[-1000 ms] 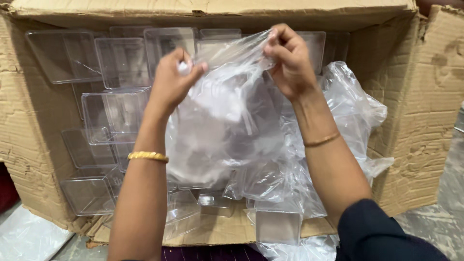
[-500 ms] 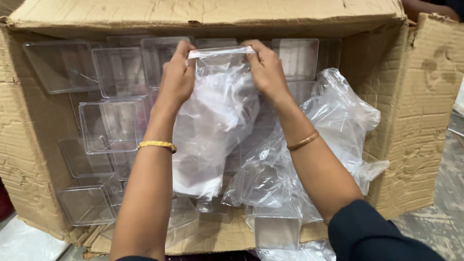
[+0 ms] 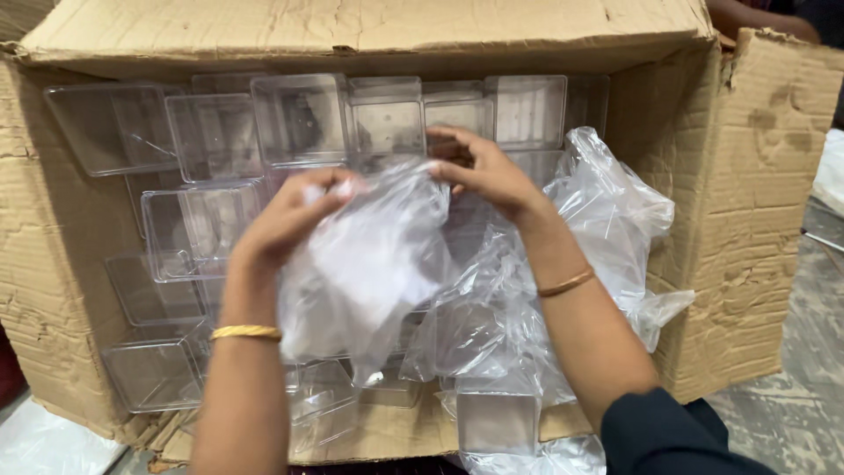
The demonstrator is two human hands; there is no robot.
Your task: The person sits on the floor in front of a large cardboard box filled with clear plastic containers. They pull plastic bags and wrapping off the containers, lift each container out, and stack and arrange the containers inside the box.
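My left hand (image 3: 286, 220) and my right hand (image 3: 483, 171) both pinch the top of a clear plastic bag (image 3: 369, 264), which hangs crumpled between them in front of an open cardboard box (image 3: 747, 220). The left hand grips the bag's upper left edge, the right hand its upper right edge. Each wrist wears a gold bangle. Inside the box, behind the bag, lie several clear square plastic containers (image 3: 299, 119), stacked and tilted. What the bag holds, if anything, I cannot tell.
More loose clear plastic sheeting (image 3: 615, 211) bunches in the box's right half. One clear container (image 3: 497, 422) sits at the box's front lip. Another person's arm (image 3: 756, 18) shows at the top right corner. Grey floor lies to the right.
The bag was held stretched flat and high by its top edge. Now both hands have dropped lower and the bag has bunched up between them.
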